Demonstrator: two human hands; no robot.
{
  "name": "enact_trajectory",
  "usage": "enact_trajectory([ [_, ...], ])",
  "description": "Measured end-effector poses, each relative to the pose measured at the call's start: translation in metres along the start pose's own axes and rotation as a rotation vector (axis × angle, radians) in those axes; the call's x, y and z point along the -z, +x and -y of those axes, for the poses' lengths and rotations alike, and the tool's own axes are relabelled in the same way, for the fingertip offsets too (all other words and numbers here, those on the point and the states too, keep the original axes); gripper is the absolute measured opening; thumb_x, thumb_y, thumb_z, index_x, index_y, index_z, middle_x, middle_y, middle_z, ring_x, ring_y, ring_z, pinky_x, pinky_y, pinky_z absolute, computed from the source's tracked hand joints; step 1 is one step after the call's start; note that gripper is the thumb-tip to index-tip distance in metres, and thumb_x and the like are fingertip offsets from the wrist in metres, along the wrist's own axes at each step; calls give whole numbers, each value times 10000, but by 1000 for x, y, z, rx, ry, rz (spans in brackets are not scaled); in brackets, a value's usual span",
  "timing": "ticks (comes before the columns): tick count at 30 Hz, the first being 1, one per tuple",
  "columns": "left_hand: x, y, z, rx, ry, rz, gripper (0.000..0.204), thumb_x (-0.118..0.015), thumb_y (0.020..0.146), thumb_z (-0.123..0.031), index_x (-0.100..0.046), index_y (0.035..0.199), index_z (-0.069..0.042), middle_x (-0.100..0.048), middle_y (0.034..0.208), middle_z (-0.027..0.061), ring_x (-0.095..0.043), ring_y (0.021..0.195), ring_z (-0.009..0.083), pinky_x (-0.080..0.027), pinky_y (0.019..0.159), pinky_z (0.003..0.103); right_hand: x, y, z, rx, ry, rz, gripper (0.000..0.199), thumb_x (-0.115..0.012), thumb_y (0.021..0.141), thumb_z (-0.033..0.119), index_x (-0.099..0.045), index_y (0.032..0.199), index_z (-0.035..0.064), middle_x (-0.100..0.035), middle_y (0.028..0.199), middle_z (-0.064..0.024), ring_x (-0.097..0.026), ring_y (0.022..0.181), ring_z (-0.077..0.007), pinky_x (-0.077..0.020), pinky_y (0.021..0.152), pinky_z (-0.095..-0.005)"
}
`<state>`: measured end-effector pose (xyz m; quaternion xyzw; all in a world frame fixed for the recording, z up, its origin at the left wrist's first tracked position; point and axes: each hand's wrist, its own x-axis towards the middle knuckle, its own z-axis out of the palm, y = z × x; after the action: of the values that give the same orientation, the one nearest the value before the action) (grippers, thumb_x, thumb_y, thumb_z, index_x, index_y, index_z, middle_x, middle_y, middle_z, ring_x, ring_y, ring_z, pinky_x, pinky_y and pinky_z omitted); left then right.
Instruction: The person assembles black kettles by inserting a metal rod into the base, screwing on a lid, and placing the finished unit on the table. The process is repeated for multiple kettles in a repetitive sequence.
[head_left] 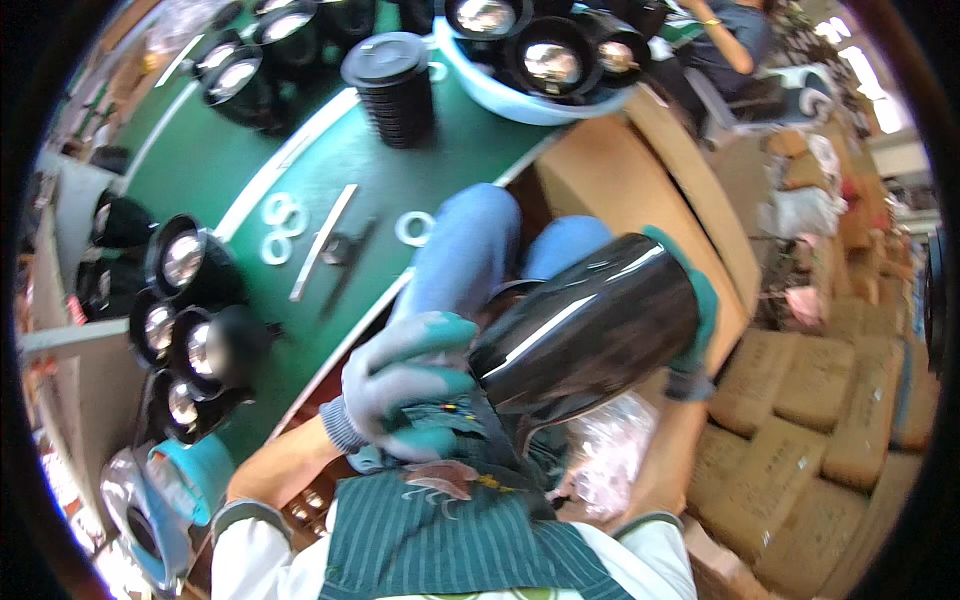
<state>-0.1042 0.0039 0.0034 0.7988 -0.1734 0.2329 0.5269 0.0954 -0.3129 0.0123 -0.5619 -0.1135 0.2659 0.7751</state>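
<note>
A glossy black tapered lamp shade (590, 325) lies slantwise in front of my lap, its wide end toward the right. Round that wide end my right hand (697, 310), in a grey and teal work glove, is closed, partly hidden behind the shade. My left hand (410, 385), gloved the same way, is beside the narrower end. Its fingers are bent but spread apart, with nothing seen between them; whether the fingertips touch the shade I cannot tell.
On the green table (330, 110) are a stack of ribbed black parts (390, 95), white rings (413, 229), a thin strip (323, 243) and several black lamp shades (190, 265). A blue basin (490, 90) holds more. Cardboard boxes (770, 480) are stacked right; a person (735, 45) sits beyond.
</note>
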Motion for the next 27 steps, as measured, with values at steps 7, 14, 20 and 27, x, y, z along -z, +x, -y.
enact_trajectory([
  [7, 45, -59, 135, 759, 1177, -111, 849, -743, 868, -514, -478, 1458, 36, -547, 1399, 279, -496, 1299, 459, -399, 1109, 527, -126, 13, -21, 579, -1403, 295, 720, -741, 790, 605, -676, 1239, 47, -663, 1050, -168, -633, 1045, -308, -433, 953, -452],
  [14, 79, -54, 163, 681, 853, -90, 584, -821, 867, -310, -618, 1338, -30, -737, 1081, 197, -740, 954, 351, -568, 836, 427, -144, 35, -76, 474, -1017, 75, 754, -509, 1012, 576, -496, 1472, -22, -695, 1067, -212, -674, 976, -334, -414, 928, -469],
  [20, 62, 23, 90, 633, 247, 25, 678, -885, 831, -327, -615, 1356, 7, -734, 1134, 123, -713, 1012, 225, -552, 926, 348, -111, 85, -93, 152, -834, -167, 458, -426, 1082, 318, -588, 1349, -16, -743, 937, -237, -751, 830, -380, -586, 711, -495],
  [27, 21, 64, 54, 738, 9, 335, 751, -881, 818, -353, -594, 1406, 15, -730, 1181, 111, -685, 1096, 187, -517, 1030, 353, -128, 23, -93, 221, -628, -236, 553, -381, 1126, 352, -395, 1552, 1, -741, 1073, -178, -743, 981, -218, -590, 888, -343],
])
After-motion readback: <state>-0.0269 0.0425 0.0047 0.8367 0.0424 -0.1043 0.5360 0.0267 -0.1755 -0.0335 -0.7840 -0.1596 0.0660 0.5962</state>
